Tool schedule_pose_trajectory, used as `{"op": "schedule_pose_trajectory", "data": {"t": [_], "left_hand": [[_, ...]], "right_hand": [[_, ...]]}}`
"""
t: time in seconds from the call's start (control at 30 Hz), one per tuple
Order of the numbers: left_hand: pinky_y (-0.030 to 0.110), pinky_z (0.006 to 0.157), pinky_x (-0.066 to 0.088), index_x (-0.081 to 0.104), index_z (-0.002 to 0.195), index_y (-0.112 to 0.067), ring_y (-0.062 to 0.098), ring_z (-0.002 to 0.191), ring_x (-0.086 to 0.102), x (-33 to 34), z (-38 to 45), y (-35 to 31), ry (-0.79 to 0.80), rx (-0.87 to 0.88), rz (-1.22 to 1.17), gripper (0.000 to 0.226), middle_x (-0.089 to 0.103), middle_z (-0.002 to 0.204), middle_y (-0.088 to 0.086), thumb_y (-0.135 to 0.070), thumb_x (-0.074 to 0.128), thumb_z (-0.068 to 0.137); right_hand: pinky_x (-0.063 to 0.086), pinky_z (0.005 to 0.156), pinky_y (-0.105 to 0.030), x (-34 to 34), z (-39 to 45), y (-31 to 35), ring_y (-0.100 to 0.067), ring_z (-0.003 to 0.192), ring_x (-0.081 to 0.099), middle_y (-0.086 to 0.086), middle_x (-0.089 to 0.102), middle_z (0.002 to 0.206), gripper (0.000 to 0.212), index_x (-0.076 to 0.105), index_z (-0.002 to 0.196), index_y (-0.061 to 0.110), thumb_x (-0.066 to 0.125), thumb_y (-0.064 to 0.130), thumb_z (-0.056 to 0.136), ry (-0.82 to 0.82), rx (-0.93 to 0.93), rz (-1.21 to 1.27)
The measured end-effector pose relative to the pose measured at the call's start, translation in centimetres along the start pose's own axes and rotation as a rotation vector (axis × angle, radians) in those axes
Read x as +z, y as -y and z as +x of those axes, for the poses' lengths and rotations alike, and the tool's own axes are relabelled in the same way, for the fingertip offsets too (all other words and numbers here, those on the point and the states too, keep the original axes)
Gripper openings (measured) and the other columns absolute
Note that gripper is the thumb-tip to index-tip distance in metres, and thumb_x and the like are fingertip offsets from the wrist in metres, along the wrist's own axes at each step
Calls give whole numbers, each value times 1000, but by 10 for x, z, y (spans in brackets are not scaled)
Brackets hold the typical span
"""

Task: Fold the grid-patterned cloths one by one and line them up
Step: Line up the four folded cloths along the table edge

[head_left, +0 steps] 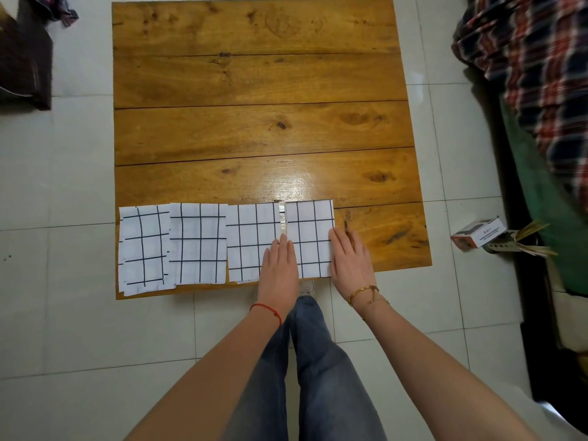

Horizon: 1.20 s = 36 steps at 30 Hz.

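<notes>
Squaring the fourth folded cloth (pixel 310 238) is what you appear to be doing: your left hand (pixel 280 265) lies flat with straight fingers along its left edge, partly over the third cloth (pixel 251 241), and your right hand (pixel 350 262) lies flat against its right edge. That cloth sits between your hands at the bench (pixel 261 128) near edge, long axis running away from you. A narrow gap separates it from the third cloth; nudging leftward with your right hand would probably close it.
</notes>
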<state>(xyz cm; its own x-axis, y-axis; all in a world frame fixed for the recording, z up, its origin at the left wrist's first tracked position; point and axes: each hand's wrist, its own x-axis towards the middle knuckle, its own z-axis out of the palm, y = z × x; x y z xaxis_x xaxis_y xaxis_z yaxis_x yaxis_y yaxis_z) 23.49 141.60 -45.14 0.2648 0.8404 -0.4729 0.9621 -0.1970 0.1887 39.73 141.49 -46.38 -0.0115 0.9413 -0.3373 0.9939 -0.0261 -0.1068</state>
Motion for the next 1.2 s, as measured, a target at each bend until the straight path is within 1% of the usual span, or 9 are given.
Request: {"op": "schedule_pose_trajectory", "data": {"t": [0.2,0.37,0.47,0.53,0.63,0.77,0.9,1.0,1.2], "left_hand": [[43,122,6,-3,153,-4,30,149,-1,2,-2,2,64,5,-1,75,-4,161,16,-5,45,96],[38,121,0,-6,153,-5,28,150,-5,3,-4,4,30,11,-35,79,-10,161,14,-1,48,94],[36,122,3,-5,153,-6,26,150,-4,4,-5,5,-13,11,-92,84,-12,161,13,4,51,91],[37,122,7,-3,153,-7,26,150,-2,2,-6,9,-33,17,-98,84,-11,161,12,5,51,90],[39,123,4,-3,154,-10,25,150,-3,-5,-10,24,-70,-50,-75,82,-8,162,11,3,49,92],[42,122,5,-1,154,-8,27,150,-2,-11,-19,61,-101,-167,-4,72,-4,162,13,-9,43,97],[43,122,8,3,154,-7,29,149,6,-11,-28,94,-81,-248,-26,72,6,162,14,-10,45,95],[39,122,9,4,154,-9,29,149,9,-7,-32,105,-62,-236,-87,71,8,161,13,-8,44,96],[36,122,8,0,154,-10,26,149,6,0,-30,106,-65,-180,-106,70,2,163,10,-6,40,97]], "right_hand": [[38,105,-46,7,-6,3,-33,136,35,-10,35,151,62,34,145,9,55,21,89,72,23,-19],[40,104,-46,6,-4,6,-33,135,36,-9,37,150,62,33,146,9,54,22,89,78,33,-23],[39,105,-46,5,-3,8,-32,135,36,-9,38,149,62,34,145,9,55,22,89,60,43,-30],[39,106,-47,3,-2,12,-33,135,36,-11,39,148,60,36,144,8,55,22,89,21,58,-13],[38,107,-49,-3,2,28,-34,134,38,-12,42,146,56,39,142,7,54,21,89,-23,32,17],[37,109,-48,-1,8,61,-33,136,37,-12,41,148,56,36,144,7,51,20,92,35,-105,45],[35,111,-45,5,9,91,-32,137,37,-13,38,149,58,31,147,5,50,18,93,92,-116,140],[34,112,-44,10,9,100,-31,136,37,-15,37,149,59,29,147,2,49,14,92,106,-92,181],[21,119,-40,12,13,103,-28,144,22,-13,20,157,60,16,150,3,38,19,97,140,-116,171]]}}
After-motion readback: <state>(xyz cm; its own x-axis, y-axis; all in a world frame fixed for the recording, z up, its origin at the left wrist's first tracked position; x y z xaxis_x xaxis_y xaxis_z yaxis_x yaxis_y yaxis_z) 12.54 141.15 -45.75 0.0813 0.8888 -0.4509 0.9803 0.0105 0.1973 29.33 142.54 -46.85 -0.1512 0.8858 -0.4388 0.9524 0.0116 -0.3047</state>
